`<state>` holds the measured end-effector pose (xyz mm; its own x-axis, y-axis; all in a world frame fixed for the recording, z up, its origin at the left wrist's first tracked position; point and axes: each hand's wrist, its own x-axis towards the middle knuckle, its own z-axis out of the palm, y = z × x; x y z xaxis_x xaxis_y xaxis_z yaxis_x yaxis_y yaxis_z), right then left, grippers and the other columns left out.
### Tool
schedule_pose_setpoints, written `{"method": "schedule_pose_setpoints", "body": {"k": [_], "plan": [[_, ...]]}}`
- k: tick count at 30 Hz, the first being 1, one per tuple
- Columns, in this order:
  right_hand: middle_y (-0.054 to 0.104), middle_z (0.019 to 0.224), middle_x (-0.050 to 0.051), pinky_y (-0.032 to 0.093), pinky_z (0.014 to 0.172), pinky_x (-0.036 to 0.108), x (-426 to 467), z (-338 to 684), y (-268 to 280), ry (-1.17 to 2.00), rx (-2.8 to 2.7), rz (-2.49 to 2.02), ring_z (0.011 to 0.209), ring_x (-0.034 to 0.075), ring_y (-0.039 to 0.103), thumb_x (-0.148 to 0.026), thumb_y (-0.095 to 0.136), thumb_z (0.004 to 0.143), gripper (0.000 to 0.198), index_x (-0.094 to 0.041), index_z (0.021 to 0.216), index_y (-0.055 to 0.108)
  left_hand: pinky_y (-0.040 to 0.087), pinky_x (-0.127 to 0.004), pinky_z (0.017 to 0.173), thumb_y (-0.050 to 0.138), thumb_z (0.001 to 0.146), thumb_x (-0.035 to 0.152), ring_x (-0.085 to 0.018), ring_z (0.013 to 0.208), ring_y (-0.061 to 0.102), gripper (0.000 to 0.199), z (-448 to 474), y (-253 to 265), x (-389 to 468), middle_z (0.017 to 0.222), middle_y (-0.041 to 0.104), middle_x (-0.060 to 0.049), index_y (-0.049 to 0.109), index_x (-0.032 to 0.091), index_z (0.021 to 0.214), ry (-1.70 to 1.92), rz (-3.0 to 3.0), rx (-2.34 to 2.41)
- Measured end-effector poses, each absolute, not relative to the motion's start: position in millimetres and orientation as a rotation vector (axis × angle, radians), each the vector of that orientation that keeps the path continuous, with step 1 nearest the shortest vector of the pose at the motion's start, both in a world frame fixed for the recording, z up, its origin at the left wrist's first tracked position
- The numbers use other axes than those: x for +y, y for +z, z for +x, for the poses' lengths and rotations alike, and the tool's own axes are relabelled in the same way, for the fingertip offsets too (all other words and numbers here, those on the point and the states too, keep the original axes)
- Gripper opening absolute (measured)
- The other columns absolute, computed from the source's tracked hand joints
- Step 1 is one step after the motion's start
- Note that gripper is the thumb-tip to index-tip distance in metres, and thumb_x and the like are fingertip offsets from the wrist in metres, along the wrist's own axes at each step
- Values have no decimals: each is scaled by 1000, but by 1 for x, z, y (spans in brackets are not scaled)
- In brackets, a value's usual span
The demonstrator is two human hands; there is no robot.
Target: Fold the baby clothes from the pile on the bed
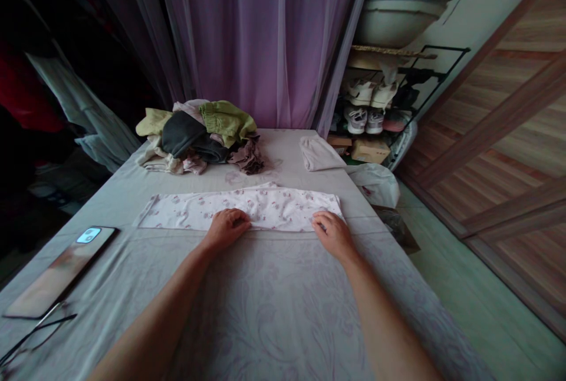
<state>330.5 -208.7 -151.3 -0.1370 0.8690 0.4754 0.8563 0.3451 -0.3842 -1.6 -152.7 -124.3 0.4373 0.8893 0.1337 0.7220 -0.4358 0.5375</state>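
Observation:
White printed pants (278,207), folded lengthwise into a long strip, lie crosswise on the cloth-covered table. At the strip's near edge, around its middle, my left hand (227,227) is closed, with thumb and fingers drawn together on the fabric. My right hand (332,232) grips the same edge close to the right end, fingers curled in toward the thumb. The fabric pinched under the fingertips is mostly hidden. Slight wrinkles run across the pants between the hands.
A heap of clothes (190,136) sits at the table's far left, and a folded white garment (321,154) at the far right. A phone (59,275) and eyeglasses (38,328) lie at left. Beyond the right edge stand a shoe rack (420,95) and a plastic bag (375,183).

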Motion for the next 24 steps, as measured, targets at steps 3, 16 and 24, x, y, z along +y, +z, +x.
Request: {"method": "schedule_pose_setpoints", "body": {"k": [3, 16, 24], "plan": [[71, 92, 6, 50, 80, 33, -206, 328, -149, 48, -1924, -1516, 88, 20, 64, -18, 53, 83, 14, -23, 76, 64, 45, -29, 77, 59, 82, 29, -19, 80, 65, 13, 1, -120, -152, 82, 72, -3, 70, 21, 82, 570, 2218, 1413], [72, 86, 6, 52, 76, 34, -195, 332, -149, 266, -1643, -1565, 85, 21, 66, -25, 53, 75, 12, -23, 70, 64, 42, -26, 66, 52, 84, 30, -17, 71, 62, 17, 9, -118, -154, 76, 70, -1, 66, 22, 84, 607, 2126, 1585], [73, 82, 4, 52, 74, 32, -193, 336, -147, 400, -1575, -1585, 79, 20, 66, -28, 54, 72, 13, -22, 69, 65, 40, -26, 65, 52, 85, 27, -16, 70, 61, 16, 14, -118, -153, 77, 70, -2, 66, 21, 83, 585, 2145, 1641]]}}
